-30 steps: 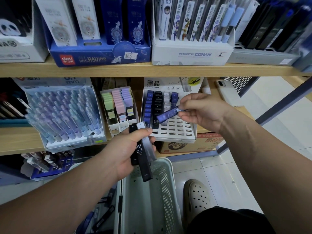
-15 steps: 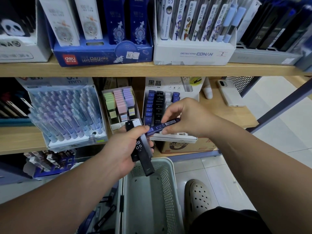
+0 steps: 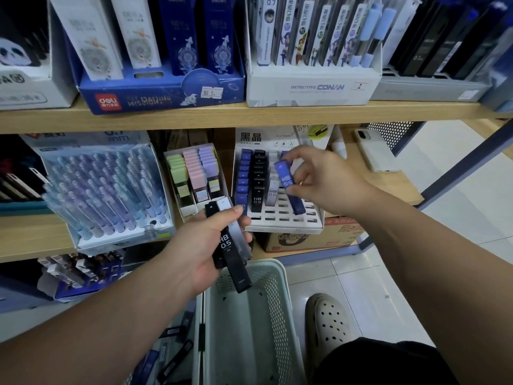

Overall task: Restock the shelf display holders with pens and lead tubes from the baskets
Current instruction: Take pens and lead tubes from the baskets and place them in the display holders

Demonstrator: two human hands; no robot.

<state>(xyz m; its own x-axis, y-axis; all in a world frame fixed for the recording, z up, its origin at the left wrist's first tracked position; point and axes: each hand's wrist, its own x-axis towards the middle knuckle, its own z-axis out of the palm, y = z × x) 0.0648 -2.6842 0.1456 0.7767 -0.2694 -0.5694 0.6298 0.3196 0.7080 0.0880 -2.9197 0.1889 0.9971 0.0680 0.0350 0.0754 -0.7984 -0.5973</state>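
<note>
right hand [image 3: 324, 177]: thumb and fingertips pinch a blue lead tube [image 3: 288, 187] by its upper half.
blue lead tube: tilted, top toward the shelf back, lower end over the front-right slots of the slotted holder [image 3: 280, 228]. Can't tell if the tip is in a slot or just above.
left hand [image 3: 204, 247]: clenched round a bundle of lead tubes [image 3: 229, 245], held above the white basket [image 3: 270, 298]. The "HB 0.5" print is readable on one black tube and one tube is greyish. The count is unclear because the palm covers the rest.
slotted holder: middle shelf, with a blue column at left, then black, then pale. The right columns are hidden behind the right hand and tube. Front rows show open slots.
white basket: on the floor, its lower part cut off by the frame edge.
loose tubes [image 3: 175, 354]: dark and blue, left of the white basket. What holds them is masked by the left forearm.
cardboard box [image 3: 313, 238]: under the holder, print blurred.
pen display [image 3: 111, 190]: left of the holder, caps blurred.
</note>
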